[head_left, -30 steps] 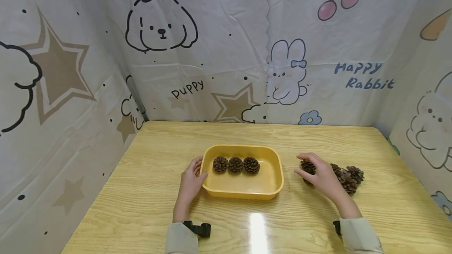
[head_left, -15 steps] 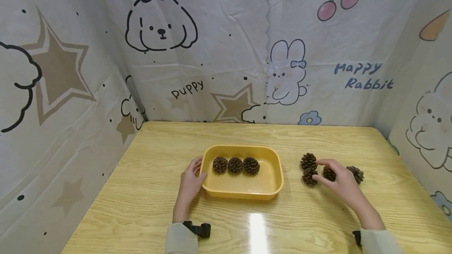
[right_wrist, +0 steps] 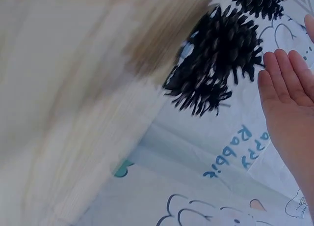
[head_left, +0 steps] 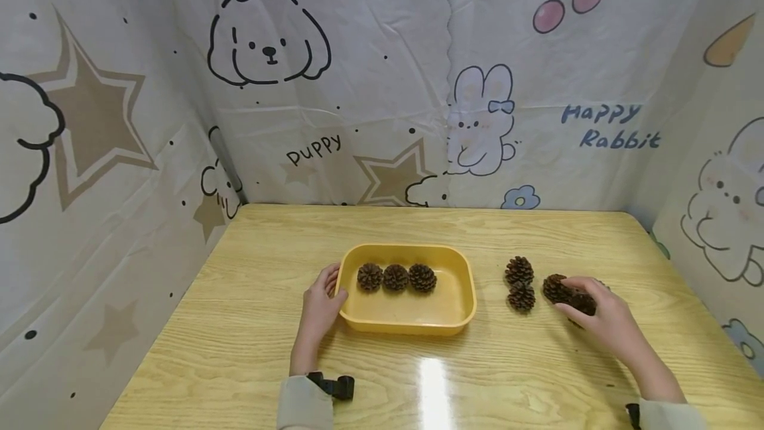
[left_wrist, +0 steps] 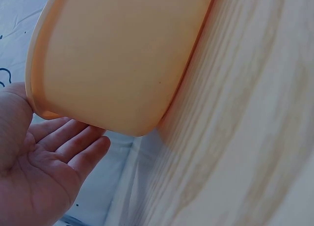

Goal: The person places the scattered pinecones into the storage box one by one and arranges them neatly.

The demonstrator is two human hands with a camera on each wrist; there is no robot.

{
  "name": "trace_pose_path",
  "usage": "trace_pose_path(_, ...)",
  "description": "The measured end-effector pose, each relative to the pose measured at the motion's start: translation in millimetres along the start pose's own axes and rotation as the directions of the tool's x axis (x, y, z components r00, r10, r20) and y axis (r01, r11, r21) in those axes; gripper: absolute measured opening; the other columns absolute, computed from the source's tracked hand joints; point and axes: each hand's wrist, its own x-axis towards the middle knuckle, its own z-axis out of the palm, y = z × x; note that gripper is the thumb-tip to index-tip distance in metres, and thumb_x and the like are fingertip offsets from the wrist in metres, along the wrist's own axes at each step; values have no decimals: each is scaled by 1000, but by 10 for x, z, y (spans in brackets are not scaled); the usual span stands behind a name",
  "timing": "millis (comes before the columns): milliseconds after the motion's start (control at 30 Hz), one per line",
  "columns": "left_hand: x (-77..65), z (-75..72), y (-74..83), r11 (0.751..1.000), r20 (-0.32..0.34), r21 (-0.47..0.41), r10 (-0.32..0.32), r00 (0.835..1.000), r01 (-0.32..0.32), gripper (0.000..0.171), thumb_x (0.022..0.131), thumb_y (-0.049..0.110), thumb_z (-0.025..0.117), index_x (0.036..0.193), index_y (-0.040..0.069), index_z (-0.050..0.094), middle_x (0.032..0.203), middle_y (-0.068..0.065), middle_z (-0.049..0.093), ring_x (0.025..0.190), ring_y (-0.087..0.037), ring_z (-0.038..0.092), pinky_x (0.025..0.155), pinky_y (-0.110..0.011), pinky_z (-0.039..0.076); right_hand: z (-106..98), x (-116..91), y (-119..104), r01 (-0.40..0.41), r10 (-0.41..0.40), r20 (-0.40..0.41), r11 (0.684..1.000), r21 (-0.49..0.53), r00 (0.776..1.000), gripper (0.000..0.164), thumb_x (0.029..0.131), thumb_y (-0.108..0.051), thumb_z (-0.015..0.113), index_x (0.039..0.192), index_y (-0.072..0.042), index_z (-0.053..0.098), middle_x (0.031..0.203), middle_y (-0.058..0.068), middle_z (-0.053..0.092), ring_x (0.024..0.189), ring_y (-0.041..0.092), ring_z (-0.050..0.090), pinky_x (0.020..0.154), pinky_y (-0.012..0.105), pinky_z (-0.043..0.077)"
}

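A yellow plastic tray [head_left: 412, 310] stands mid-table, with three brown pine cones [head_left: 395, 278] lined up in a row inside. My left hand [head_left: 319, 307] holds its left end, thumb over the rim and fingers along the outer wall; the left wrist view shows those fingers [left_wrist: 83, 142] near the tray's corner. Over the loose pine cones at the right, my right hand [head_left: 609, 317] reaches with thumb and fingers spread apart. One pine cone [head_left: 556, 289] lies at its fingertips and another [head_left: 583, 304] between thumb and fingers, partly covered. In the right wrist view, its fingers [right_wrist: 289, 78] look straight beside the dark cones.
Between tray and right hand, two more pine cones [head_left: 519, 284] lie close together. The wooden table [head_left: 239, 350] meets printed cloth walls [head_left: 370, 85] at the back and both sides.
My right hand has moved right across the loose cones, uncovering the left pair; they now lie apart from the others. The left hand and the tray stay put.
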Motion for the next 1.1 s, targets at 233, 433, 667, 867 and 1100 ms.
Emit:
trace_pose_path(233, 8, -2, 4, 1000, 0, 1, -8, 1000, 8, 54, 89, -4, 56, 141, 0, 47, 141, -25, 53, 134, -36, 51, 115, -42, 44, -63, -63, 141, -22, 22, 11, 999, -38, 1000, 49, 86, -20, 74, 126, 2, 56, 123, 27, 59, 111, 46, 53, 84, 64, 49)
trace_pose_path(433, 10, 1, 2, 1000, -2, 0, -3, 1000, 3, 54, 88, -4, 56, 142, 0, 47, 141, -25, 53, 134, -36, 51, 115, -41, 44, -100, -102, 221, -42, 44, 28, 998, -55, 999, 50, 85, -20, 74, 126, 3, 56, 125, 29, 57, 113, 50, 52, 84, 65, 48)
trace_pose_path(667, -2, 4, 10, 1000, -7, 6, -3, 1000, 3, 54, 88, -4, 56, 141, 0, 48, 141, -25, 53, 134, -36, 52, 115, -41, 45, -106, -113, 290, -21, 25, 39, 996, -83, 999, 50, 82, -16, 77, 123, 4, 57, 120, 30, 58, 109, 52, 54, 83, 67, 49)
trace_pose_path(867, -9, 1, 12, 1000, -5, 9, -8, 1000, 8, 54, 89, -4, 56, 141, 0, 47, 141, -25, 53, 134, -36, 51, 115, -41, 45, -87, -114, 327, 22, -19, 27, 994, -110, 999, 48, 79, -9, 78, 120, 5, 58, 117, 30, 60, 105, 52, 56, 81, 66, 51)
trace_pose_path(1100, -22, -5, 8, 1000, 14, -6, -8, 1000, 8, 54, 90, -3, 56, 143, 2, 46, 143, -24, 51, 135, -36, 50, 115, -42, 45, -70, -117, 353, 41, -40, 9, 989, -139, 999, 45, 76, -6, 79, 117, 3, 61, 113, 26, 63, 101, 50, 60, 78, 65, 53)
